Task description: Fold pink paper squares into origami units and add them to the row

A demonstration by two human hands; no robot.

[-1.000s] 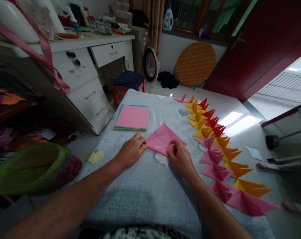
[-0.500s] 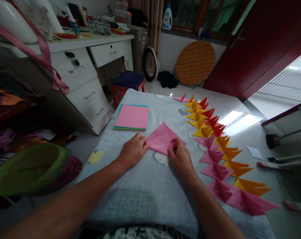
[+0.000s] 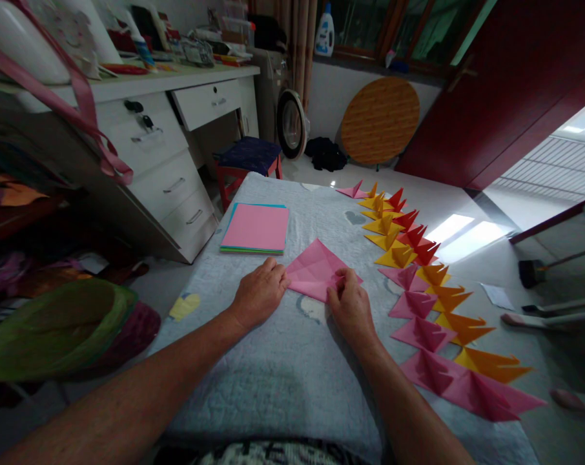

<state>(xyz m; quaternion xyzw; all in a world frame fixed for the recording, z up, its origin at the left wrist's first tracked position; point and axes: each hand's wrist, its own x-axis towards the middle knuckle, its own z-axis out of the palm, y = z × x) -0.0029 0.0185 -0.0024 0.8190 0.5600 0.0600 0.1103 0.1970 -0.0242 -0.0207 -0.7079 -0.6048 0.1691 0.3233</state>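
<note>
A pink sheet of origami paper (image 3: pixel 314 268) with crease lines lies on the cloth-covered table (image 3: pixel 277 368), one corner pointing away from me. At its left corner, my left hand (image 3: pixel 262 287) is closed, pinching the paper between thumb and fingers. My right hand (image 3: pixel 350 300) has its fingers curled over the right side of the same paper, gripping near the lower right edge. Just beyond my left hand sits a stack of square coloured paper (image 3: pixel 256 227), pink on top with green and blue edges showing beneath.
Rows of folded paper cranes in pink (image 3: pixel 432 371), yellow (image 3: pixel 396 255), red (image 3: pixel 425 248) and orange (image 3: pixel 461 328) line the table's right side. A blue-topped stool (image 3: pixel 248 155) stands past the far left corner. Left of the table is a green-lined basket (image 3: pixel 60 329).
Both hands and the pink paper stay almost in the same place. Only a very slight shift of the view and of my right hand shows.
</note>
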